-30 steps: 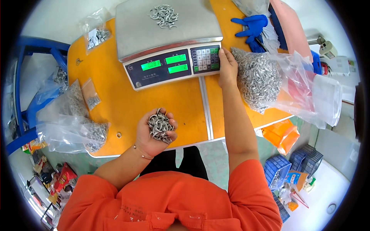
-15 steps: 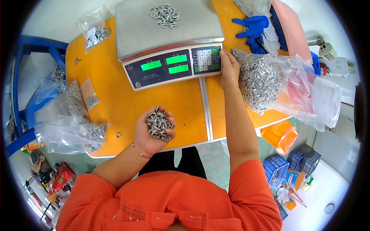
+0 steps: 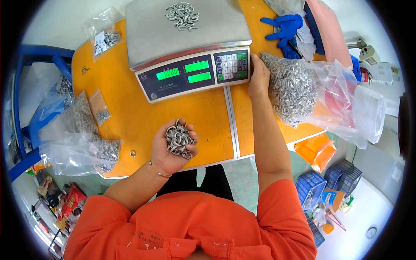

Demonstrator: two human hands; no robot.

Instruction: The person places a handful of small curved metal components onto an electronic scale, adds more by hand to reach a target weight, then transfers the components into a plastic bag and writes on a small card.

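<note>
My left hand (image 3: 163, 151) is cupped upward above the table's near edge, its fingers curled round a heap of small curved silver metal pieces (image 3: 178, 139). At the right end of a counting scale (image 3: 190, 78) is my right hand (image 3: 260, 80), fingers stretched along the side of the keypad (image 3: 232, 67) with nothing seen in them. Whether the fingertips touch the scale I cannot tell. A loose pile of the same curved pieces (image 3: 182, 16) lies on the scale's steel pan (image 3: 147, 39). Green digits glow in its display windows (image 3: 197, 66).
Right of my right hand lies a clear bag full of curved pieces (image 3: 294, 91). Blue gloves (image 3: 284, 28) sit behind it. Smaller bags of metal parts (image 3: 106, 151) line the left of the orange table (image 3: 195, 112), near a ring (image 3: 133, 153). Blue crates (image 3: 310, 188) stand below right.
The fingers of my right hand have drawn slightly off the keypad's right edge. The lower display window looks different. My left hand keeps its hold on the pieces.
</note>
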